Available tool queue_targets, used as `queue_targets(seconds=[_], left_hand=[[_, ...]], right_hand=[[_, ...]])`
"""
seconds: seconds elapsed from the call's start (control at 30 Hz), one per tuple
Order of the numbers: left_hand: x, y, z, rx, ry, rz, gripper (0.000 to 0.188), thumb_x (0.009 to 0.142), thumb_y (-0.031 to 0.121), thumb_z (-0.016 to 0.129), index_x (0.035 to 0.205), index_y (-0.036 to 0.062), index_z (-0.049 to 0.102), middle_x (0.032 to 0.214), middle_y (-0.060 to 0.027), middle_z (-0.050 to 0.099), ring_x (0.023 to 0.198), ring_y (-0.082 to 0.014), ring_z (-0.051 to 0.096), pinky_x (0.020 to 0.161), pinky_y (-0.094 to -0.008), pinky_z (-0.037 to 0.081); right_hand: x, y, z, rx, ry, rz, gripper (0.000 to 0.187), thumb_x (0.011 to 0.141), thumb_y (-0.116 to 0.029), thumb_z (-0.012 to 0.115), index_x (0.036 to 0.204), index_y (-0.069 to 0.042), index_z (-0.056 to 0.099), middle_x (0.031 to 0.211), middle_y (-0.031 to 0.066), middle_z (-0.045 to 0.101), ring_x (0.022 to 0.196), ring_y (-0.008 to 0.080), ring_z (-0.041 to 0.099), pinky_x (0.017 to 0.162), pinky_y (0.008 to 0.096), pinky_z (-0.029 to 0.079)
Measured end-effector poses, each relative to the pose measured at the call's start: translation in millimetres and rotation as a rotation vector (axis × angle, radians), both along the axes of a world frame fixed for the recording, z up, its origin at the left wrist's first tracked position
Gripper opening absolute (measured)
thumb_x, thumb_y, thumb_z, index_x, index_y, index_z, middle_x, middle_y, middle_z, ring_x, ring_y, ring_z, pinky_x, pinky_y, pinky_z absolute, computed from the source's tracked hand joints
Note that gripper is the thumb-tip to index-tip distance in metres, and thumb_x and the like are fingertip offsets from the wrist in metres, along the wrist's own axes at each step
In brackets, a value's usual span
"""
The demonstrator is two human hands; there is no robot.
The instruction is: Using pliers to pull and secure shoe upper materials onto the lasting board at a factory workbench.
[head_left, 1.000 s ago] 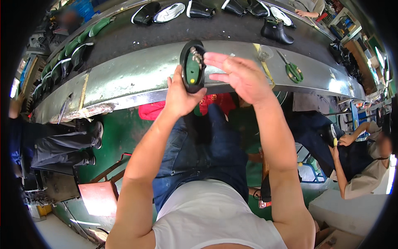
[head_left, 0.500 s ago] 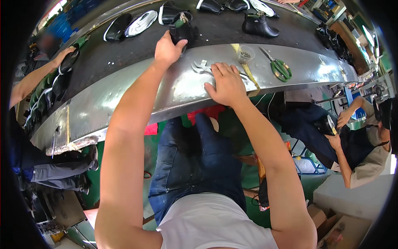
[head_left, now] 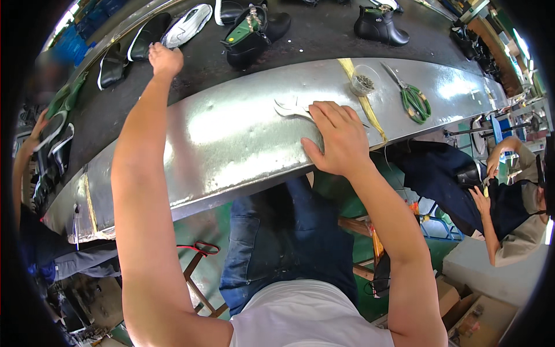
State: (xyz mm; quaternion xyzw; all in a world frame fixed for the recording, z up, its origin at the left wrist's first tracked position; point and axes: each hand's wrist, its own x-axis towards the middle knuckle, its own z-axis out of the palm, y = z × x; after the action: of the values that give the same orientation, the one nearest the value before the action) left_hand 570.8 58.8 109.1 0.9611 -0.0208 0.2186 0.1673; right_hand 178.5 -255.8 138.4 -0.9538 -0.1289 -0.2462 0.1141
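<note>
My left hand (head_left: 166, 60) reaches across the dark work surface to a black shoe (head_left: 149, 37) with a white sole edge and a white-covered shoe (head_left: 188, 26) beside it. Its loosely bent fingers are at the black shoe's near end; whether they touch it is hard to see. To its right lies a black ankle boot (head_left: 247, 49) tipped over, its green insole showing. My right hand (head_left: 341, 137) rests flat, fingers stretched and thumb apart, over the handles of metal pliers (head_left: 287, 109). The pliers' jaws stick out to the left; the handles are mostly hidden.
A clear cup of small metal pieces (head_left: 364, 81) and green-handled scissors (head_left: 415, 103) lie right of my right hand on the metal ledge (head_left: 225, 133). Another black boot (head_left: 380, 26) stands beyond. Co-workers handle shoes at left and right; red-handled scissors (head_left: 206, 248) are below the ledge.
My left hand has let go of the black ankle boot and moved left to the other shoes. The boot now lies tipped over. My right hand stays on the pliers; the view has shifted.
</note>
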Motion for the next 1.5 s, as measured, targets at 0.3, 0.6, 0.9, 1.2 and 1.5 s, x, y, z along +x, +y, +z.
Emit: queue_targets(seconds=[0.3,0.6,0.9,1.2,1.5], left_hand=[[26,-36,39,-0.159,0.266,0.149,0.111,0.073,0.065,0.073,0.140,-0.0141,0.034,0.141,-0.0307,0.046,0.132,-0.0402,0.047,0.108,-0.0432,0.041],[18,-13,45,-0.387,0.532,-0.004,0.063,0.082,0.049,0.074,0.114,-0.0051,0.066,0.117,-0.0166,0.067,0.099,-0.0232,0.066,0.088,-0.0397,0.051],[-173,36,94,-1.547,0.601,-0.549,0.030,0.102,0.026,0.055,0.122,0.0044,0.058,0.111,-0.0049,0.067,0.097,-0.0159,0.064,0.077,-0.0334,0.056],[-512,28,-31,-1.492,0.514,-0.473,0.074,0.075,0.022,0.084,0.135,0.0022,0.045,0.124,-0.0084,0.059,0.115,-0.0236,0.059,0.101,-0.0413,0.048],[-587,-24,-108,-0.503,0.958,-0.379,0.096,0.087,0.057,0.065,0.154,0.0011,0.024,0.135,-0.0338,0.051,0.128,-0.0395,0.053,0.106,-0.0415,0.042]], right_hand=[[0,-2,5,0.030,-0.003,0.027,0.056,0.076,-0.033,0.071,0.118,0.002,0.058,0.119,0.0159,0.060,0.113,0.0321,0.056,0.094,0.0440,0.043],[2,-2,3,0.076,-0.027,0.064,0.051,0.077,-0.031,0.070,0.115,0.001,0.059,0.116,0.0149,0.061,0.110,0.0308,0.057,0.092,0.0430,0.044],[-1,-3,-9,0.078,-0.132,0.060,0.047,0.076,-0.032,0.070,0.110,0.000,0.060,0.113,0.0142,0.062,0.105,0.0299,0.060,0.088,0.0418,0.044],[-8,10,-16,-0.043,-0.086,-0.178,0.055,0.085,-0.047,0.064,0.116,-0.001,0.061,0.116,0.0147,0.062,0.112,0.0303,0.058,0.096,0.0503,0.038],[-77,9,4,-0.237,0.236,-0.173,0.063,0.087,-0.036,0.070,0.136,-0.002,0.050,0.120,0.0167,0.060,0.115,0.0352,0.055,0.095,0.0448,0.046]])
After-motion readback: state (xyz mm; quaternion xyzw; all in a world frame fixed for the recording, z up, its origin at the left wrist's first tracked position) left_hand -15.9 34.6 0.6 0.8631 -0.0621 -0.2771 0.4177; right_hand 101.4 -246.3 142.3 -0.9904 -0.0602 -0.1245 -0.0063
